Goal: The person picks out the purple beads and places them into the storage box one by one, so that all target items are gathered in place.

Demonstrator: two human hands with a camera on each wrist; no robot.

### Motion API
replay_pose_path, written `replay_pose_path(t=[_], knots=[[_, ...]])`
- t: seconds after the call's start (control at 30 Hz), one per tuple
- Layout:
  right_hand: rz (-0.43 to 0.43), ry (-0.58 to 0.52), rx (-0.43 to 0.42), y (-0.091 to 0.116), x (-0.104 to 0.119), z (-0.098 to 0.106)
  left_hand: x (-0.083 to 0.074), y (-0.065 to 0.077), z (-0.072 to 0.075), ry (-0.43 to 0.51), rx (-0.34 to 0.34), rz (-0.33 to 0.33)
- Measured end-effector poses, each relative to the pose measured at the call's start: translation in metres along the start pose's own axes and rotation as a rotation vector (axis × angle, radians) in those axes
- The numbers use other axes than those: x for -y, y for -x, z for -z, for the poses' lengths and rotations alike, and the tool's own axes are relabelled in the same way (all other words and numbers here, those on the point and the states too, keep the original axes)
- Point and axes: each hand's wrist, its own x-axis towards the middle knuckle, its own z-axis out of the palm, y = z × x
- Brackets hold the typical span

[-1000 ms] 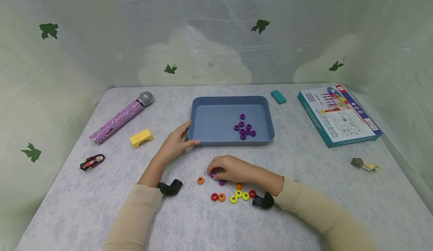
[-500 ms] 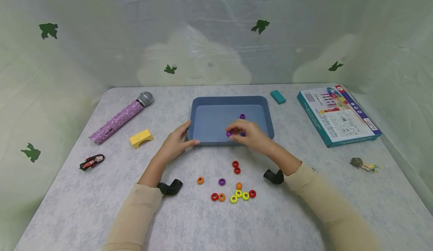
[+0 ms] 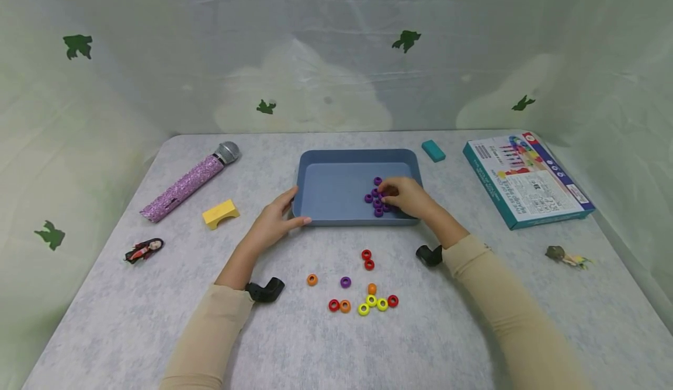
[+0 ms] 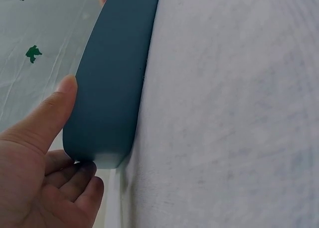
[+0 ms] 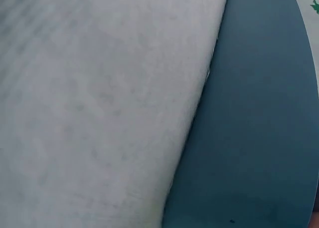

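A shallow blue tray (image 3: 336, 223) lies flat on the table, with several purple beads (image 3: 378, 212) grouped in its right half. My left hand (image 3: 269, 222) holds the tray's near left corner; in the left wrist view the thumb (image 4: 62, 96) presses the rim while the fingers curl at the corner. Inside the tray, my right hand (image 3: 412, 198) is low over the group, thumb and index finger pinching a purple bead among the others. The tray's wall (image 5: 249, 113) hides nearly all of that hand in the right wrist view.
In front of the tray lie several loose beads: red (image 3: 366, 254), orange (image 3: 312, 279), yellow (image 3: 382, 304) and one purple bead (image 3: 345, 282). Farther left are a glitter microphone (image 3: 189, 181), yellow block (image 3: 220, 213) and doll (image 3: 144, 250). A teal block (image 3: 433, 150), box (image 3: 528, 180) and small figure (image 3: 568, 256) lie right.
My right hand has picked a purple bead from the table, carried it up over the tray's front rim, then moved right to the purple group. The left hand has stayed at the corner.
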Motion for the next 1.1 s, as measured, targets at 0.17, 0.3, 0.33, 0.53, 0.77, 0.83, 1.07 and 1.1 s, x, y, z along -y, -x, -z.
replay_pose_path(t=[0.17, 0.3, 0.33, 0.53, 0.77, 0.83, 1.07, 1.1], knots=[[-0.030, 0.016, 0.020, 0.000, 0.002, 0.000, 0.002, -0.001, -0.001, 0.001, 0.004, 0.007], [0.025, -0.004, -0.008, 0.009, 0.008, 0.003, 0.003, -0.002, -0.002, 0.024, 0.008, 0.005], [0.053, -0.018, -0.017, 0.013, 0.011, 0.004, 0.003, -0.002, -0.002, 0.029, 0.009, 0.007], [0.329, -0.118, -0.050, 0.045, 0.040, -0.001, 0.001, -0.001, -0.001, 0.019, 0.006, 0.019], [0.436, -0.168, 0.123, 0.085, 0.075, -0.030, -0.010, 0.005, 0.001, 0.031, 0.002, 0.008], [0.432, -0.170, 0.195, 0.089, 0.073, -0.043, -0.002, 0.001, -0.001, 0.016, 0.002, 0.011], [0.420, -0.163, 0.357, 0.094, 0.065, -0.074, -0.001, 0.000, -0.001, 0.015, -0.005, 0.005], [0.427, -0.164, 0.365, 0.094, 0.064, -0.077, -0.001, 0.000, -0.001, 0.010, -0.006, 0.006]])
